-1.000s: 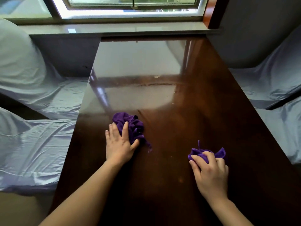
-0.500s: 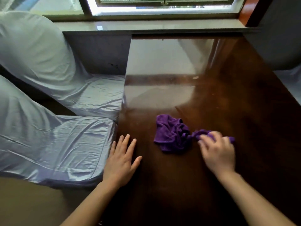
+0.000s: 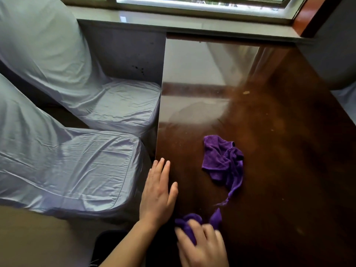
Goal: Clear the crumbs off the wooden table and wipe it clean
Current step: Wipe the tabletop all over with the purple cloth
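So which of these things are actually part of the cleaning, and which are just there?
Part of the job:
- dark glossy wooden table
- small purple cloth bunched under the right hand
- crumpled purple cloth lying loose on the table
- pale crumb further up
- left hand, flat at the table edge

Just there:
- two grey-covered chairs
- grey window sill
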